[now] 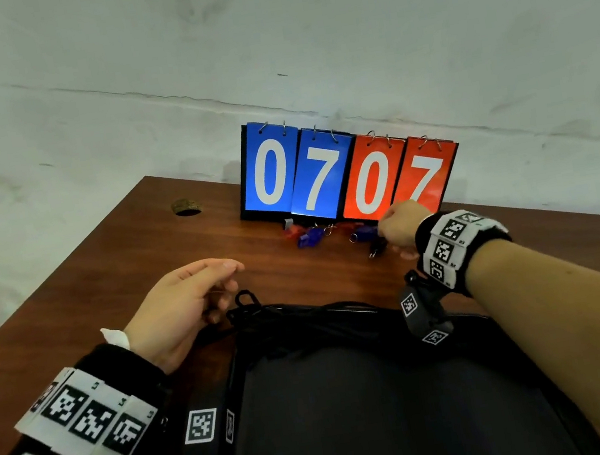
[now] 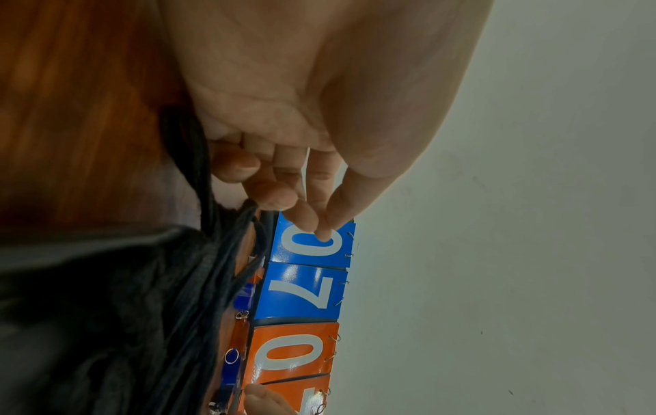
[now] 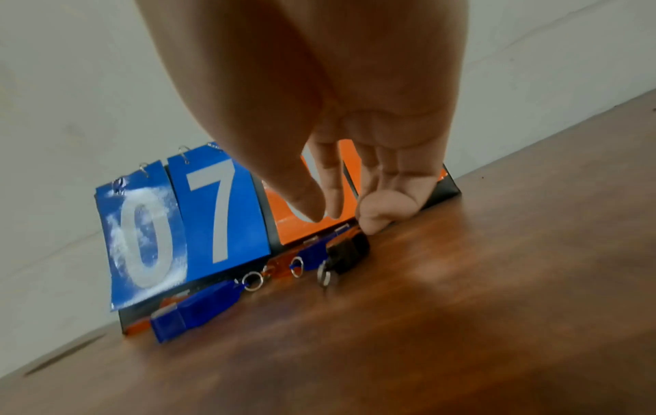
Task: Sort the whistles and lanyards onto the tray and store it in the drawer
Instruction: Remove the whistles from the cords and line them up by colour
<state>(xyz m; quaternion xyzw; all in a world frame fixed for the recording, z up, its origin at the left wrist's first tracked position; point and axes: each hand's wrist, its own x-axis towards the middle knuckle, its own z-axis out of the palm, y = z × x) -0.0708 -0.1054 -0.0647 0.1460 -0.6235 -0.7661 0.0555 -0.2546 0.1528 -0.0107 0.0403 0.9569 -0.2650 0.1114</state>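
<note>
Only the right wrist view shows my right hand [image 3: 337,126] empty, thumb and forefinger nearly meeting over five whistles [image 1: 309,236] (two blue, two red, one black) crowded against the scoreboard [image 1: 345,173], open table [image 1: 122,273] beside, my left hand [image 1: 181,303] loosely curled by lanyards [image 1: 272,311] on the tray's [image 1: 357,413] far edge.

The flip scoreboard [image 1: 347,177] has two blue cards [image 1: 294,158] and two orange-red cards [image 1: 397,158], each bearing a white digit, on a black base. The table [image 1: 138,251] is reddish-brown with wood grain. The blue whistles [image 3: 199,307] and the red whistle [image 1: 291,233] are translucent. One black whistle [image 3: 349,252] is opaque, and the rings [image 3: 252,280] are silver. The lanyards [image 1: 297,325] and tray [image 1: 376,410] are black. The wristbands [image 1: 84,411] are black, with white panels carrying black-and-white square codes. The wall [image 1: 262,38] is off-white, smudged grey.
</note>
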